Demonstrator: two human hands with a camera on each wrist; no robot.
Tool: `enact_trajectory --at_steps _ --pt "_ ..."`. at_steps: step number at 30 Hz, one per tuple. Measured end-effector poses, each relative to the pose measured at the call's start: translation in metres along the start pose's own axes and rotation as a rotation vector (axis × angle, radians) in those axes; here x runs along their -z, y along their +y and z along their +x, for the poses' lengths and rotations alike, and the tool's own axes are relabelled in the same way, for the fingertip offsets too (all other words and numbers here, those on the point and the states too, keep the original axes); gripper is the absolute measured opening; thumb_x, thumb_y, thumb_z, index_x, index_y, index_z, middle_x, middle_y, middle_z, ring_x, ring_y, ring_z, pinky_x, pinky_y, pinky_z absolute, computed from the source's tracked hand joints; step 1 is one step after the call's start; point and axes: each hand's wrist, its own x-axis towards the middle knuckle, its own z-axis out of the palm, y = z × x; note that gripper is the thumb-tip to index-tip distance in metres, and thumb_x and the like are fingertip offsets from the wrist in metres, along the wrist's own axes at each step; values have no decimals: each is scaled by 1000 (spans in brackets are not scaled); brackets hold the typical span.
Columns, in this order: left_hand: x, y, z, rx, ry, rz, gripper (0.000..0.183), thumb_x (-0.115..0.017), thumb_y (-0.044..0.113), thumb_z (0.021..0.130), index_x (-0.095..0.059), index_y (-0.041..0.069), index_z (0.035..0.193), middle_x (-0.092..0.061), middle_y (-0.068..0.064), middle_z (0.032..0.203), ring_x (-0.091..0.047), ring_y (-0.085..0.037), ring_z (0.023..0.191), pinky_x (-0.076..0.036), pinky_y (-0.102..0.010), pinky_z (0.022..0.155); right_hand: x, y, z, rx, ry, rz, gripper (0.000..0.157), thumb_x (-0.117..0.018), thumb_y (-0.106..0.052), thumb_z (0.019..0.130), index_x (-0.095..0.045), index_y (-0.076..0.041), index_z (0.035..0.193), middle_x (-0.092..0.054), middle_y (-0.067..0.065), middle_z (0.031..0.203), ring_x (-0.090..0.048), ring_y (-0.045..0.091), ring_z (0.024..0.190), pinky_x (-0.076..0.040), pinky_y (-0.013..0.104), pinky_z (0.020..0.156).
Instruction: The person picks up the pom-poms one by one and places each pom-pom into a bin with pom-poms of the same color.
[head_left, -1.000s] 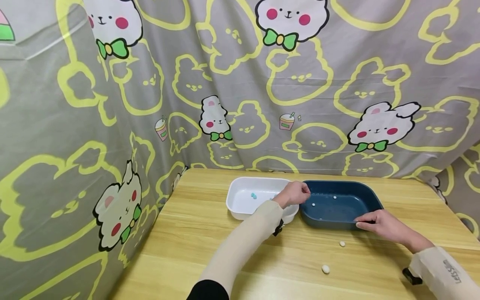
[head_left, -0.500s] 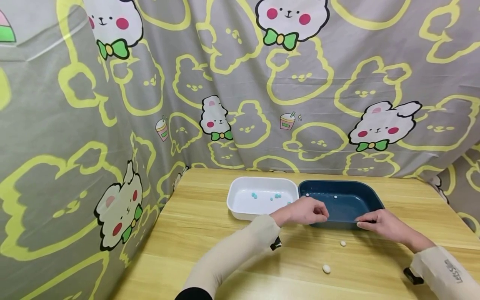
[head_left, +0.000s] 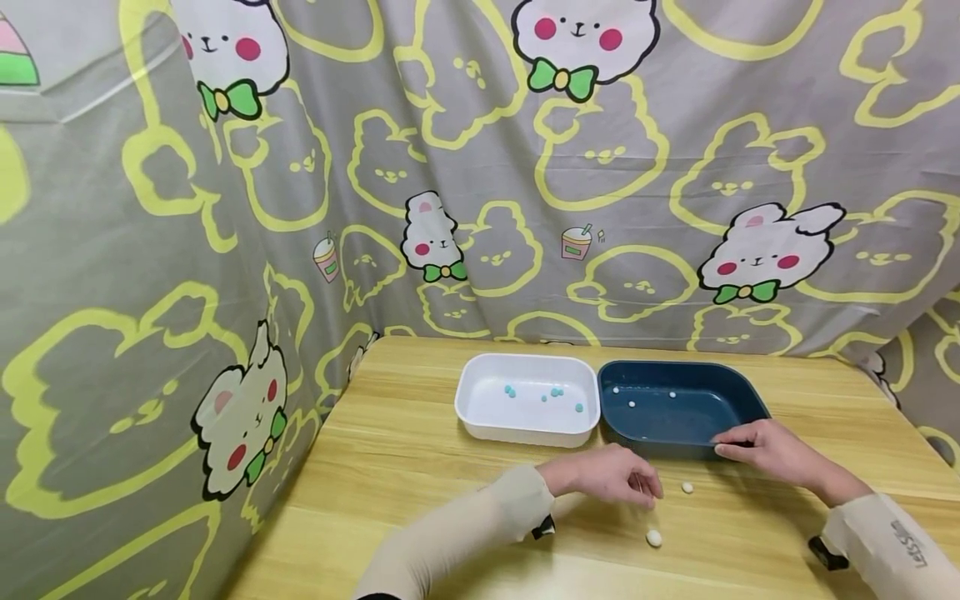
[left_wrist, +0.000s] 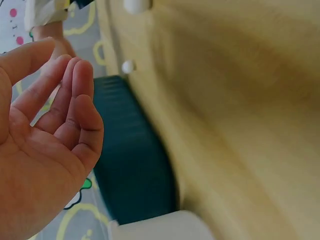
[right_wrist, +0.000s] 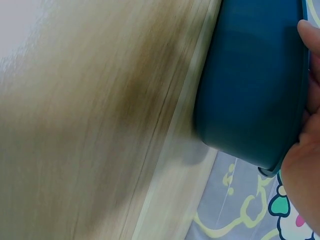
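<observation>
My left hand [head_left: 609, 475] is over the table just in front of the dark blue box [head_left: 652, 448]. Its fingers are loosely bent, and the left wrist view shows nothing between the fingers or on the palm. Two small white balls lie on the wood by it: a nearer white ball [head_left: 654, 538] and a farther white ball [head_left: 687, 487]. At the blue box's front right, my right hand [head_left: 772, 457] pinches the rim between thumb and fingers. Inside that box are 3 white beads, one a white bead [head_left: 672, 395] toward the back.
Left of the blue box, side by side with it, is a white box [head_left: 517, 435] with several teal beads [head_left: 555, 392] scattered on its floor. Both boxes stand near the back of the wooden table [head_left: 420, 500]. A patterned grey curtain [head_left: 480, 167] hangs behind and to the left.
My left hand has moved from over the boxes toward the front, down by the loose white balls. A third white bead now shows in the blue box. My right hand keeps its place.
</observation>
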Motion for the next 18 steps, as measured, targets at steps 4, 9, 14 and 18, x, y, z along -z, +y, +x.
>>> enact_trajectory --at_steps 4,9,14,18 --pt "-12 -1 1 -13 -21 -10 19 -65 22 91 -68 13 108 -66 15 91 -51 15 77 -38 -3 72 0 0 -1 0 2 7 22 -65 -24 90 -74 -7 100 -71 5 95 -61 2 87 -50 24 67" --pt "-22 -5 2 -26 -36 -22 23 -69 25 88 -68 13 108 -63 15 92 -51 15 77 -38 -3 72 0 -1 -1 -7 1 4 22 -65 -25 90 -74 -7 100 -71 5 96 -61 2 87 -50 24 67" --pt "-29 -8 4 -25 -68 36 29 -72 27 85 -66 18 112 -59 16 97 -50 13 80 -36 -3 73 0 -1 -1 -4 3 -2 22 -65 -24 90 -74 -7 100 -71 5 96 -61 3 87 -50 24 67" --pt "-34 -10 5 -30 -82 58 35 -75 26 82 -65 18 115 -58 15 97 -49 11 83 -35 -3 74 0 -1 -1 -5 1 -4 23 -65 -25 90 -74 -7 100 -71 5 96 -61 3 87 -50 24 67"
